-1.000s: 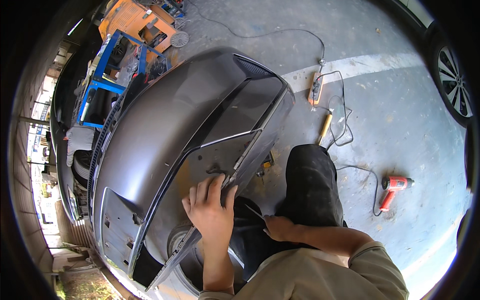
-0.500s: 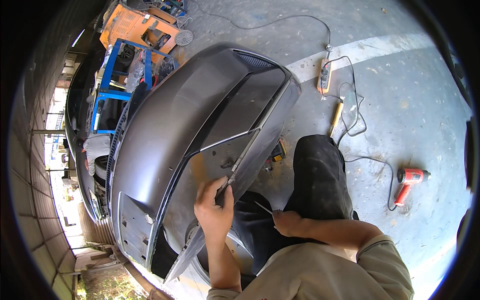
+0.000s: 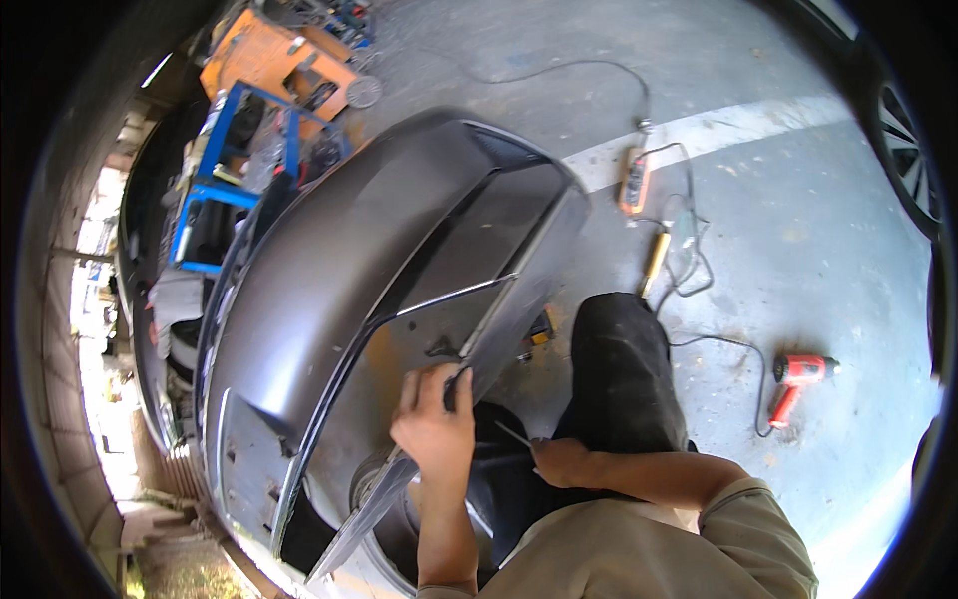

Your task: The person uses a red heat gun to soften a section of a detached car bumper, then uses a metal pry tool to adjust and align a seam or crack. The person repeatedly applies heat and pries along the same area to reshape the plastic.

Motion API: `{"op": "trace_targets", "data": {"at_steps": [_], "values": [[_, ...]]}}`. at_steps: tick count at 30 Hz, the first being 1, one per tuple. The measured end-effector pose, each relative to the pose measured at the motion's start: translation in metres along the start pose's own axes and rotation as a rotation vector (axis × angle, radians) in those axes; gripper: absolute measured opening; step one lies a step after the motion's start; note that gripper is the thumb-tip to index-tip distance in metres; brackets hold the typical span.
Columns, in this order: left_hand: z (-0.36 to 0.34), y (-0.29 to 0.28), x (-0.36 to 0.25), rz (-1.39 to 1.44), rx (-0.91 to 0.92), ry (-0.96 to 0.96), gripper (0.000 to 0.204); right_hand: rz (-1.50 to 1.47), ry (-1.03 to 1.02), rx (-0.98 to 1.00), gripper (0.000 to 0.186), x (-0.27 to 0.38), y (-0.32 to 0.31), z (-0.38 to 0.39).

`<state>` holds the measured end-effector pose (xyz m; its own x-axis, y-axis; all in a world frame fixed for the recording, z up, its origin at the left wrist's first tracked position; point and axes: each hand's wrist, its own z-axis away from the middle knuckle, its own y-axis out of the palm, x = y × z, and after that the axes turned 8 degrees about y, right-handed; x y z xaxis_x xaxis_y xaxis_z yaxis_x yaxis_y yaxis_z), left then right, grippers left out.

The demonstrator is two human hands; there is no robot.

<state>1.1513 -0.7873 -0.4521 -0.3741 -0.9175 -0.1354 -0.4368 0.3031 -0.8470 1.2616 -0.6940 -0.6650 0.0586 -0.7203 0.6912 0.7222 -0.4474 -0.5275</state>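
A dark grey car bumper (image 3: 289,270) stands before me, its inner edge running down toward my lap. My left hand (image 3: 434,414) is closed over that edge, fingers on the inner side and thumb on the near side; a small dark piece shows beside the thumb, too blurred to name. Low over my dark trousers, my right hand (image 3: 561,461) grips a thin pointed metal tool (image 3: 512,431). Its shaft points up and left toward the bumper, apart from it, and its handle is hidden in the fist.
Right on the floor lies a red heat gun (image 3: 803,369) with its cord. Farther off are a yellow-handled tool (image 3: 656,262) and an orange power strip (image 3: 635,180). A blue frame (image 3: 205,195), an orange cart (image 3: 267,60) and another person (image 3: 178,299) are left, a car wheel (image 3: 906,150) far right.
The whole view has shifted slightly, and the car wheel has come into sight at the right. My left hand keeps its hold on the bumper edge; the tool stays in my right hand.
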Motion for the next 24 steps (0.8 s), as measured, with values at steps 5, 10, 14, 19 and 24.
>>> {"op": "trace_targets", "data": {"at_steps": [5, 10, 14, 19, 24], "values": [[0.003, 0.008, 0.004, -0.021, -0.019, 0.032, 0.013, 0.074, -0.05, -0.076, 0.024, -0.003, 0.017, -0.007], [0.007, 0.01, 0.009, -0.053, -0.012, 0.083, 0.017, -0.037, 0.033, -0.281, 0.021, 0.005, -0.005, 0.005], [0.006, 0.007, 0.004, -0.042, 0.022, 0.063, 0.013, -0.588, 0.153, -0.244, 0.019, -0.01, -0.017, 0.002], [0.005, 0.007, 0.016, 0.045, 0.013, 0.066, 0.009, -1.231, 0.098, -0.343, 0.021, -0.011, -0.091, 0.068], [0.009, -0.002, 0.001, 0.065, -0.126, 0.222, 0.005, -1.046, 0.301, -0.948, 0.019, -0.103, -0.157, 0.094]]}}
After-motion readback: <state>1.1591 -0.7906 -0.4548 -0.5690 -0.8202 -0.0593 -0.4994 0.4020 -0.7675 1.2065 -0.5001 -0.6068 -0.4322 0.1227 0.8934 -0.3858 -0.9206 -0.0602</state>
